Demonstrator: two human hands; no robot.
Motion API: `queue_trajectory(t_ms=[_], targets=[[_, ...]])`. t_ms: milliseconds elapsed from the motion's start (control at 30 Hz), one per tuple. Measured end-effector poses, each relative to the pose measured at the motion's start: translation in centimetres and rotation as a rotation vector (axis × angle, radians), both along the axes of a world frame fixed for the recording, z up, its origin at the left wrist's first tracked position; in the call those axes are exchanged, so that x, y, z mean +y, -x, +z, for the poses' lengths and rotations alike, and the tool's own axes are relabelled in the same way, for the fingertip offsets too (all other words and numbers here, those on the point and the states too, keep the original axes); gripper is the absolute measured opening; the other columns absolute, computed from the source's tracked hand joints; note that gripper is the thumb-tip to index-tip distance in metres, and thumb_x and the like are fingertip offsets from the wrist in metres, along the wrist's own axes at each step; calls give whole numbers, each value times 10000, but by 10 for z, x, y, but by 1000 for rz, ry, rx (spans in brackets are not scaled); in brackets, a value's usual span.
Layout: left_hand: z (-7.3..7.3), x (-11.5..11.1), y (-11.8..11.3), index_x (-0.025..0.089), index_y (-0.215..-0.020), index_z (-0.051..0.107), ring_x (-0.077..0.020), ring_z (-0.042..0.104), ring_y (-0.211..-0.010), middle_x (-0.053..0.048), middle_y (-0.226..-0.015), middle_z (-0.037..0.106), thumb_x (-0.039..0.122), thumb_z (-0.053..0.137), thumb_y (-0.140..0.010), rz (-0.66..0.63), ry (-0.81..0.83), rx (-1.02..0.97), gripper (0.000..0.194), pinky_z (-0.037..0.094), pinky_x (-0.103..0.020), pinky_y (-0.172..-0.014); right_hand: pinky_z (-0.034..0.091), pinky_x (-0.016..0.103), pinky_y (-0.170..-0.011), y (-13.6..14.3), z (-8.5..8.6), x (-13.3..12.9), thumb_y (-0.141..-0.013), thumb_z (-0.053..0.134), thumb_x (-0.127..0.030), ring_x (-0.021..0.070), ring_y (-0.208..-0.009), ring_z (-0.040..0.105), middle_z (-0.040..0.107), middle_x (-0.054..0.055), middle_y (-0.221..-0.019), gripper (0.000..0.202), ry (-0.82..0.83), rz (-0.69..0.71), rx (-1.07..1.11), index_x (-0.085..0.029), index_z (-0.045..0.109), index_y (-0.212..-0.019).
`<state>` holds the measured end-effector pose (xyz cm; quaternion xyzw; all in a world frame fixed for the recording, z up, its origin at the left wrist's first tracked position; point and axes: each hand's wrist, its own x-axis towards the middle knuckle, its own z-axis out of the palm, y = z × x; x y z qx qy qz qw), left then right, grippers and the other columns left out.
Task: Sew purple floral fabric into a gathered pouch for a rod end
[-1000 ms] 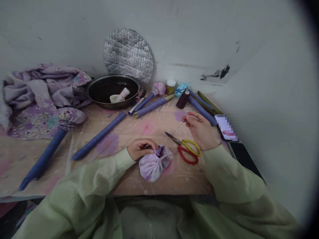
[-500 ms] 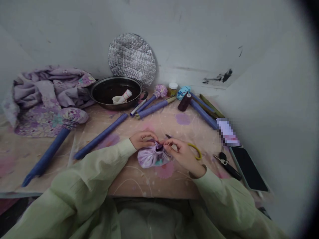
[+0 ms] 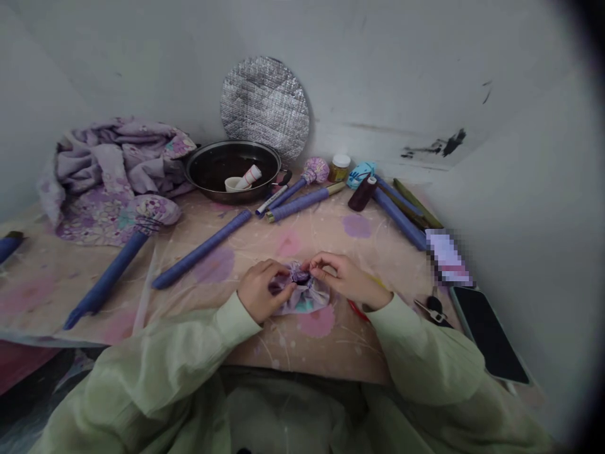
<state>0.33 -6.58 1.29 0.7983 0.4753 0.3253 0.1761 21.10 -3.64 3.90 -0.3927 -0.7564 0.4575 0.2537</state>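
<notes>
Left hand (image 3: 261, 291) is gripping the gathered edge of the purple cloth pouch (image 3: 305, 299), thumb and fingers closing on it. Right hand (image 3: 345, 277) is meeting the pouch's mouth from the right, thumb and fingertips pinching together; cannot tell if cloth or thread is between them. The hands are working close together. Pouch is lying on the flowered tablecloth (image 3: 312, 238), near side, about mid-table.

Scissors (image 3: 358, 311) are hiding mostly behind the right hand and wrist, a bit of red handle showing. To the right, keys (image 3: 433, 311) are lying beside a dark phone (image 3: 489, 334); a lit phone (image 3: 447, 255) is resting just beyond.

Far side: black pan (image 3: 208, 180) is holding a small white cup (image 3: 232, 184) and a white roll (image 3: 249, 176). Round silver mat (image 3: 265, 104) is leaning on the wall behind. Dark thread spool (image 3: 362, 195) is tilting near a lidded jar (image 3: 339, 169). Patterned cloth (image 3: 113, 167) is heaping up at far left, a cloth-headed blue stick (image 3: 108, 271) lying in front.
</notes>
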Motion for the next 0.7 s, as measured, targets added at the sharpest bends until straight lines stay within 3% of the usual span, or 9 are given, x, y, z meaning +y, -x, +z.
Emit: queue_trajectory(t_ms=[133,367,700], targets=[[0,0,-4,149,-827,587,-220,602,-800,-78,-837,646,343,626,-716,0,28,48,227,478,-363,-729,467,348,-809,1,-3,-5,-844,501,-327,184,-899,611,671,51,-906,165,42,-8,-4,-197,595,-883],[-2,4,-6,159,-854,580,-227,603,-852,-76,-870,652,356,612,-736,16,15,2,232,467,-370,-754,466,336,-783,8,-5,-18,-840,498,-392,177,-910,607,662,71,-990,188,215,-118,215,-207,533,-848],[17,33,-10,163,-916,606,-229,602,-904,-78,-959,651,261,606,-686,-52,-11,32,249,443,-379,-790,472,334,-772,18,0,-22,-783,562,-451,178,-858,633,705,61,-930,248,288,-392,489,-220,472,-789]])
